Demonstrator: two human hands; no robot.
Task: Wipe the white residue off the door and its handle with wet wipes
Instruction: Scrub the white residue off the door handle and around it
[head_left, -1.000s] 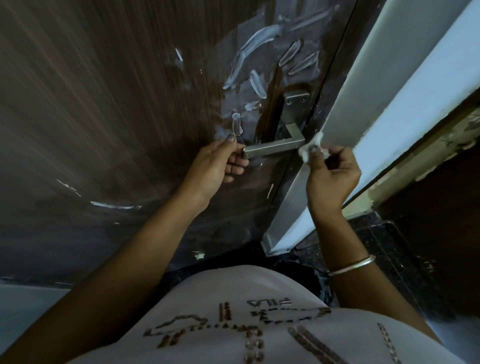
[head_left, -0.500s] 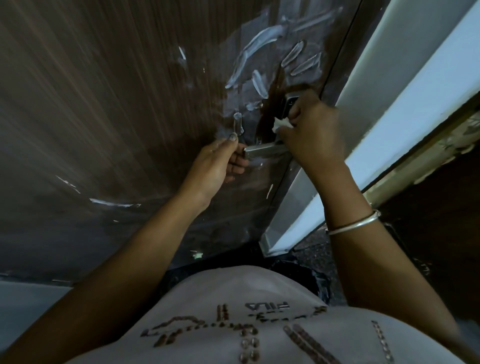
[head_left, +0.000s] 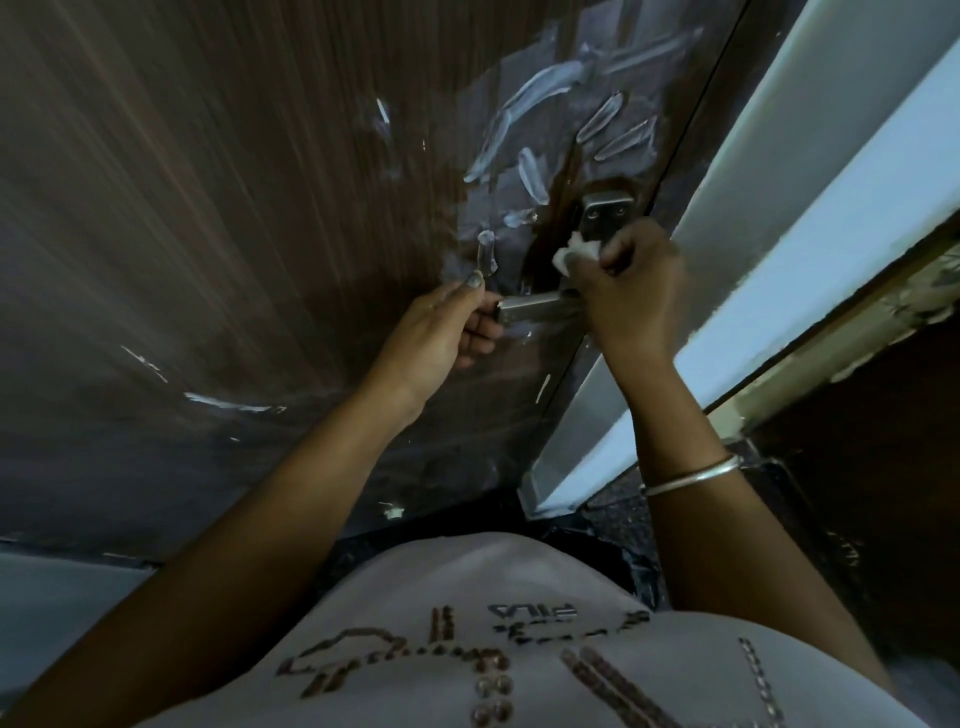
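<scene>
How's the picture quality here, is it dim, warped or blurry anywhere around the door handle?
Head view: dim, with a bluish cast. Wide-angle distortion bends the door and its grain fans outward. The white residue stands out against the dark wood. The handle and wet wipe read clearly; the right hand looks slightly soft. The left hand is fairly sharp.

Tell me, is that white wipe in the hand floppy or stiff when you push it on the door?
Probably floppy: the wipe is crumpled into a wad in the right hand, with loose folds poking out. It likely squashes flat against the handle plate rather than sliding stiffly. It looks light, pinched by fingertips alone.
</scene>
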